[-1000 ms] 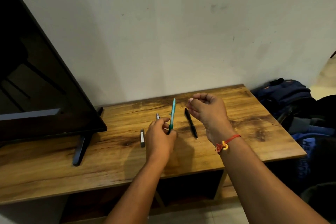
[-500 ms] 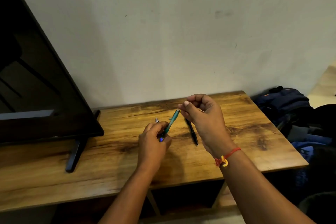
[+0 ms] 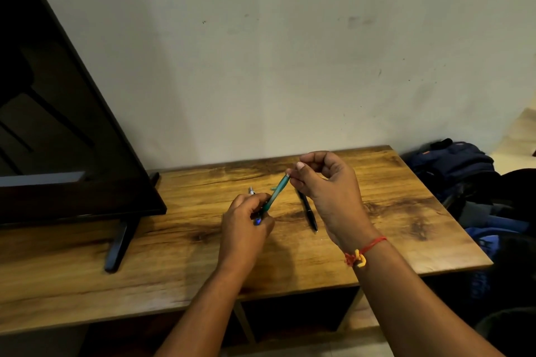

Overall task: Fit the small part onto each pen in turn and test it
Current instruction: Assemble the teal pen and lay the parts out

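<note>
- My left hand [image 3: 246, 229] is closed round the teal pen [image 3: 275, 195], a light, stiff barrel, best held low.
- My right hand [image 3: 327, 182] pinches its 1 o'clock tip; whether a small part sits there, I cannot tell.

Wooden table [image 3: 362, 240] with black pen [image 3: 307, 210], television stand foot [image 3: 117, 246].

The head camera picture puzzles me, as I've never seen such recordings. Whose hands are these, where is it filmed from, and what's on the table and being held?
There is no machine here: a person wears a camera on the head, looking down at their own bare hands. The left hand grips the lower end of a teal pen. The right hand, with a red thread on its wrist, pinches the pen's top end. On the wooden table lies a black pen. Another small item peeks out behind the left hand, too hidden to identify. A dark screen stands at the left.
</note>
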